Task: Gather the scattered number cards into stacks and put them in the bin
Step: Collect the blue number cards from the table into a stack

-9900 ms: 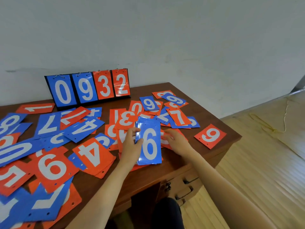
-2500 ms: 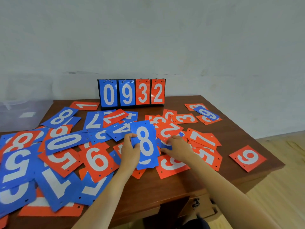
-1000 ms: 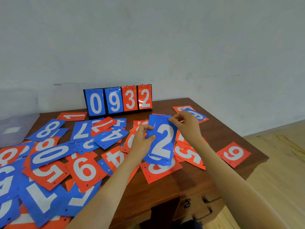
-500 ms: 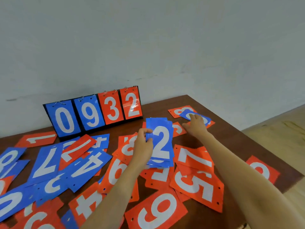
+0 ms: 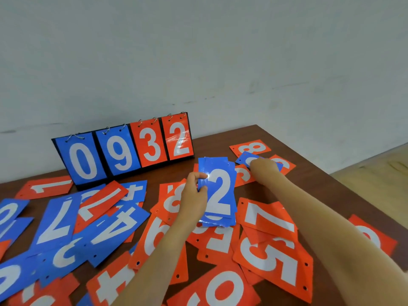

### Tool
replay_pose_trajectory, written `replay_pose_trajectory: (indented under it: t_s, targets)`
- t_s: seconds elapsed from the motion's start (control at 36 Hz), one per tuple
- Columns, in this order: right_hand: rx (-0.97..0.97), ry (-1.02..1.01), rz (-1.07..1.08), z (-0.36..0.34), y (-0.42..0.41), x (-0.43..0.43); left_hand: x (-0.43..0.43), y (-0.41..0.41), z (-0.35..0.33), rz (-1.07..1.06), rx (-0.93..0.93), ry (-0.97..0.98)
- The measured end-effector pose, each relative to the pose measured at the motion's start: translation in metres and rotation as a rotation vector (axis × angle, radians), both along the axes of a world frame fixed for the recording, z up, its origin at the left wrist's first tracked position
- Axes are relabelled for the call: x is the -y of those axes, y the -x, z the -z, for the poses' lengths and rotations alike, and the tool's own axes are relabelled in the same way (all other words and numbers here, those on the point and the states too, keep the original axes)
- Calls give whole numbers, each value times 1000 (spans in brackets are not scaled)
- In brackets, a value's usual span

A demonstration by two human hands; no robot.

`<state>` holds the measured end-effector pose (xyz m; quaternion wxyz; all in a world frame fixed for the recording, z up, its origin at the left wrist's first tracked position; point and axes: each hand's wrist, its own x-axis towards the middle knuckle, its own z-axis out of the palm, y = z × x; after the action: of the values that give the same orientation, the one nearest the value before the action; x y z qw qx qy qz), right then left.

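My left hand (image 5: pixel 194 195) grips a stack of blue number cards (image 5: pixel 220 195) by its left edge, a white 2 on top, held just above the table. My right hand (image 5: pixel 263 168) reaches to the far right, its fingers bent over a single blue card (image 5: pixel 244 157) that lies on red cards, among them a red 8 (image 5: pixel 250 147). Red cards such as a 7 (image 5: pixel 267 217) and a 5 (image 5: pixel 273 259) lie loose under my arms. Several blue cards, including a 7 (image 5: pixel 55 221) and a 4 (image 5: pixel 114 226), lie scattered on the left. No bin is in view.
A flip scoreboard (image 5: pixel 123 151) reading 0932 stands at the back of the brown wooden table (image 5: pixel 320 184), against a pale wall. The table's right edge drops to a wooden floor (image 5: pixel 375 177).
My right hand stays on the blue card at the far right and its fingers have bent over it. The blue stack in my left hand has hardly moved.
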<state>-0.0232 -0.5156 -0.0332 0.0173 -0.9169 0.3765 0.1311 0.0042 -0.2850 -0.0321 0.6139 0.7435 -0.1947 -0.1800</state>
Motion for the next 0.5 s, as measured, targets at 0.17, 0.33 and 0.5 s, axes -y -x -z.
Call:
replay_pose_trajectory:
  t_s: [0.17,0.33,0.5]
  targets:
    - [144,274,-211,-6,23,-36,-30,15,-11,-13,4,-14]
    - [325,314,-281,-33,53,-89,-76,30,-16,-69,94,-67]
    - [298,371,-320,-52,88,-142,-123,49,-22,-112,81,-82]
